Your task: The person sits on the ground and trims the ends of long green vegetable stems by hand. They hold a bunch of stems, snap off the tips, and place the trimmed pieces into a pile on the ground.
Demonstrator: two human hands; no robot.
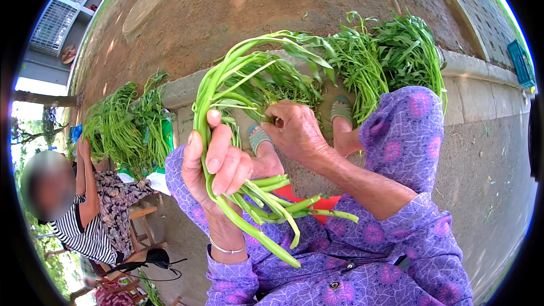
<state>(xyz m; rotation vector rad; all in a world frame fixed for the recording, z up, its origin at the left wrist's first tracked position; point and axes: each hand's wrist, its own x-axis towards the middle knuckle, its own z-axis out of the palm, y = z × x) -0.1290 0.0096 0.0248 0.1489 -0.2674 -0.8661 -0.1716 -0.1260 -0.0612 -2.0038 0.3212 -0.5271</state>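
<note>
My left hand (221, 161) is closed around a bundle of long green leafy-vegetable stems (212, 80), which look like water spinach. Their cut ends stick out below the hand over my lap, and the leafy tops arch up and to the right. My right hand (293, 129) is just right of the bundle, thumb and fingertips pinched at a thin stem or leaf. Beyond it, loose trimmed greens (304, 89) lie on the ground by my feet. Larger heaps of leafy stems (408, 51) rest at the right on the kerb. Something red (289, 193) shows beneath the stems in my lap.
At the left a person in a striped top (80, 229) sits on a wooden stool (142, 229), with hands at another heap of greens (114, 131). A concrete kerb (178, 89) crosses ahead, with bare soil and a round cover (148, 4) beyond. A teal crate (520, 63) stands far right.
</note>
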